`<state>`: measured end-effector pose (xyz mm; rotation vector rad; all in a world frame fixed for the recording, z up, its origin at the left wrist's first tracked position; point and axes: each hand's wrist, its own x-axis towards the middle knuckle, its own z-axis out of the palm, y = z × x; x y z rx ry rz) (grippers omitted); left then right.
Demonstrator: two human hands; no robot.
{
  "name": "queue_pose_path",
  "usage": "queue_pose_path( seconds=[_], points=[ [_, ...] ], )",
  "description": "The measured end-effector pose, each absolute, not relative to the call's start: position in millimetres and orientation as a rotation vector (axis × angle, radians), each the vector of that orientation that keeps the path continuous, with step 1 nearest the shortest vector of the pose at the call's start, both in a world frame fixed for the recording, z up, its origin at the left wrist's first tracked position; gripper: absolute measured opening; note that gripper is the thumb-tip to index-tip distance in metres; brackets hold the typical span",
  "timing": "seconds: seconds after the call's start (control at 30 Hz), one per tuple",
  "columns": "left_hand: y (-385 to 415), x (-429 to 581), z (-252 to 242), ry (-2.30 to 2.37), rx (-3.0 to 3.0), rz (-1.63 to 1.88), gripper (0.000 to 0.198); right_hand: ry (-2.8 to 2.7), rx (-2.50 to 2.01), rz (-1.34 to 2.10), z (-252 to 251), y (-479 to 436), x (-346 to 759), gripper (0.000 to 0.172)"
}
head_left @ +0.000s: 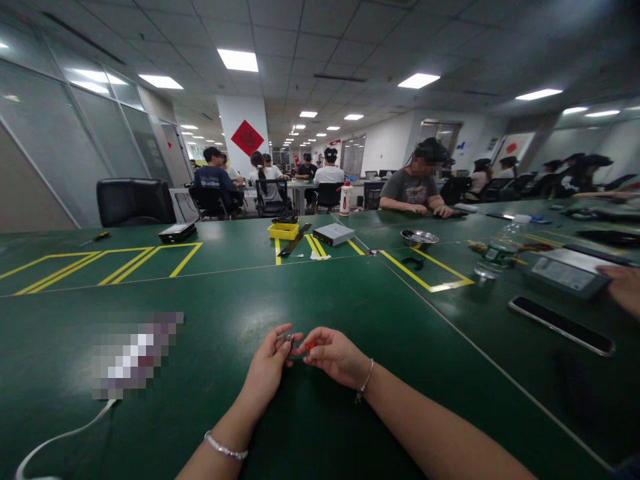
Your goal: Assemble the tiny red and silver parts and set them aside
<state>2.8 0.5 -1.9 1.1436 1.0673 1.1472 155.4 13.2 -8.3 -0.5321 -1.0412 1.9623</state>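
Above the near part of the green table, my two hands almost meet. My left hand pinches a small, shiny metallic piece between thumb and fingers; its exact kind is too small to tell. Close beside it, my right hand is closed on a small orange-red piece, largely covered by the fingers. I cannot tell whether the two pieces touch.
At left lies a blurred-out device with a white cable. On the right are a phone, a plastic bottle and a grey metal box touched by another person's hand. Farther back sit a yellow bin and a metal bowl.
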Motion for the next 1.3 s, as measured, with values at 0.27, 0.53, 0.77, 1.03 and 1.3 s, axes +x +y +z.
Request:
queue_pose_path(
  seconds=[0.27, 0.53, 0.77, 1.03, 1.3],
  points=[
    [-2, 6, 1, 1.056, 1.265, 1.114, 0.029, -0.965, -0.577, 1.948, -9, 15, 153, 0.017],
    [-5, 3, 5, 1.18, 1.438, 1.107, 0.017, -1.013, -0.561, 1.939, -11, 15, 154, 0.019],
    [-3, 2, 3, 1.185, 1.367, 1.102, 0.03, -1.027, -0.603, 1.969, -8, 14, 154, 0.017],
    [-4, 2, 5, 1.197, 1.323, 1.101, 0.028, -1.036, -0.563, 1.964, -6, 13, 155, 0.021],
    [-2, 0, -4, 1.133, 1.378, 1.098, 0.018, -1.008, -0.571, 1.958, -7, 14, 154, 0.018]
  ],
)
